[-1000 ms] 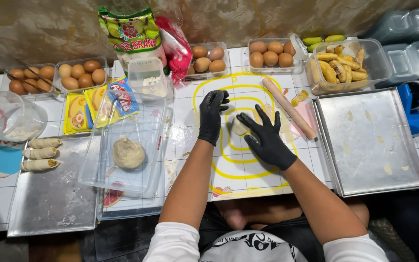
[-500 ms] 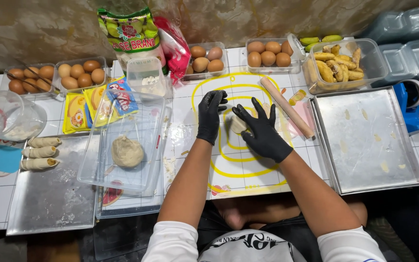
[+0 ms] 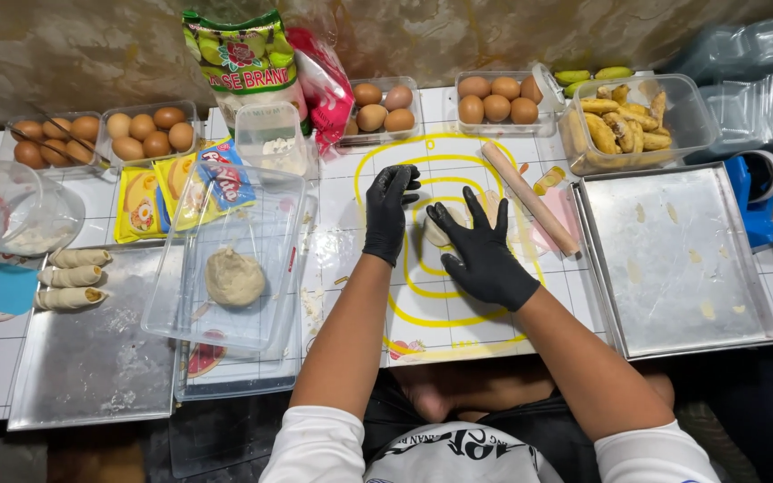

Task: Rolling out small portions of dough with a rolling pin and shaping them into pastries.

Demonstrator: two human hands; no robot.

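We press the dough (image 3: 437, 229) on the mat (image 3: 422, 313) between our gloved hands: left hand (image 3: 389, 211) and right hand (image 3: 479, 255) both open-fingered, touching it, rolling pin (image 3: 530, 198) beside.

**Where everything sits on our table**

Our left hand (image 3: 389, 213) and right hand (image 3: 483, 253) rest on a dough piece (image 3: 437, 230) on the mat (image 3: 422, 313). The rolling pin (image 3: 530, 199) lies just right of them, with the empty tray (image 3: 673, 259) further right. Behind that tray stands the banana tub (image 3: 637, 121). Left of us, a dough ball (image 3: 233, 276) sits in a clear container (image 3: 225, 259); egg boxes (image 3: 100, 134) line the back.
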